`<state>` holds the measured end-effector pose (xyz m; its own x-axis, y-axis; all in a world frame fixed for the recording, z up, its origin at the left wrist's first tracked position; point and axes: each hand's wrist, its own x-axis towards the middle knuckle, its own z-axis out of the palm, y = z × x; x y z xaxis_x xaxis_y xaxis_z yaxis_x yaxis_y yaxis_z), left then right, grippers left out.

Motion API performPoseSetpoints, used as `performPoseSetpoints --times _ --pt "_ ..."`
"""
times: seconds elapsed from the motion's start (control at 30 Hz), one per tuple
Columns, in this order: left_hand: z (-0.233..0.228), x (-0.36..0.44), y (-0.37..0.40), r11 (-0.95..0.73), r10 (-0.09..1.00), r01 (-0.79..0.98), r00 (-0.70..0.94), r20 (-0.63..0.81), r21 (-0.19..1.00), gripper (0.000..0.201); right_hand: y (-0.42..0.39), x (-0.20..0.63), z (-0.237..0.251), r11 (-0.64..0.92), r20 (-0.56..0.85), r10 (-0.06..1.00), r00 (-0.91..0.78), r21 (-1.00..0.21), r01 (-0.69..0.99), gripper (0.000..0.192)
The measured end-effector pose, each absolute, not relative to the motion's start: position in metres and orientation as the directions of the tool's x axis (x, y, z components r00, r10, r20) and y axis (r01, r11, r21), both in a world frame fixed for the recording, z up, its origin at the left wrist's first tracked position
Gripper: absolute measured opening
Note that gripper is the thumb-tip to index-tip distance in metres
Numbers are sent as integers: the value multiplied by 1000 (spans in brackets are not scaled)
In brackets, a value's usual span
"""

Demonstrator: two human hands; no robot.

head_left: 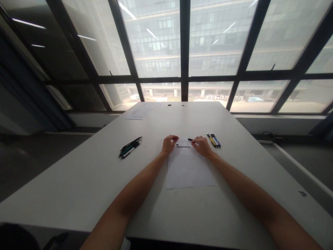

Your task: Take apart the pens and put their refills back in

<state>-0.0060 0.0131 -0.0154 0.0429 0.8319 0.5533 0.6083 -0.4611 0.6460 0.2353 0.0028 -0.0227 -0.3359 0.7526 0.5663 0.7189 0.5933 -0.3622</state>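
1. Slim dark pen, lying crosswise at the far edge of the white sheet of paper, mid-counter. Both hands have it by the ends.
2. Left hand: fingers curled in, thumb and forefinger pinched on the pen's left end. Whether that end is a cap or the barrel, cannot tell; too small.
3. Right hand: likewise nearly closed, fingertips nipping the pen's right end, where a dark tip shows just past the fingers.
4. Handling, as judged: light, stiff, smooth-sided, likely to roll or slip if pinched loosely. Best taken by the barrel near each end, as held here.
5. Paper lies flat under the wrists; thin and limp, would slide on the smooth top.
6. Bundle of dark and green pens to the left, well apart. Small row of yellow and blue pens just beside the right hand.
7. More sheets at the far left of the white counter. Window wall behind.
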Motion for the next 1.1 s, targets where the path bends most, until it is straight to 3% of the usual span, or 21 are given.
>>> performPoseSetpoints --times 0.73,1.1 --pt "-14 -5 13 -470 826 625 62 560 623 9 2 234 -20 631 461 753 -470 -304 713 9" --pt "-15 -5 13 -466 831 594 37 556 656 11 2 232 -22 611 496 763 -414 -344 713 11"
